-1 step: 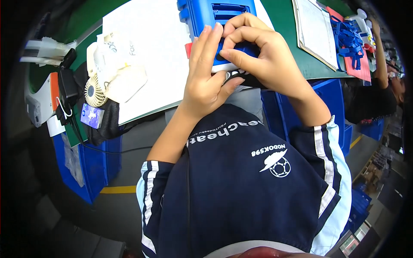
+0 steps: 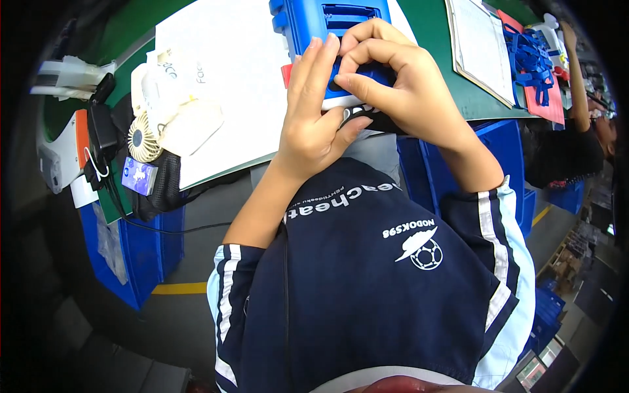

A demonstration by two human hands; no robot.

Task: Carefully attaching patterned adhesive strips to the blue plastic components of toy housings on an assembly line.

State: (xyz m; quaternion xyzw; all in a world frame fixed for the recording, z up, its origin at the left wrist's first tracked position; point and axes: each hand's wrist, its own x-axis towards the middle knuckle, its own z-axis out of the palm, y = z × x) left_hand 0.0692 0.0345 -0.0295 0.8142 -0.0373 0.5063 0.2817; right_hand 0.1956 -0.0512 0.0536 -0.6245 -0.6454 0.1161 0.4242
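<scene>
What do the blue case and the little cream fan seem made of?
The blue case: probably hard plastic, with a smooth, slight sheen and crisp moulded-looking slots. The cream fan: likely plastic too, judging by its thin, evenly coloured ribs; its finish is too small to judge.

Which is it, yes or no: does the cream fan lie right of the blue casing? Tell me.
No, the cream fan lies left of the blue casing, near the purple packet.

The blue case (image 2: 300, 25) looks like smooth, slightly glossy plastic, the white sheet (image 2: 242, 85) matt.
</scene>
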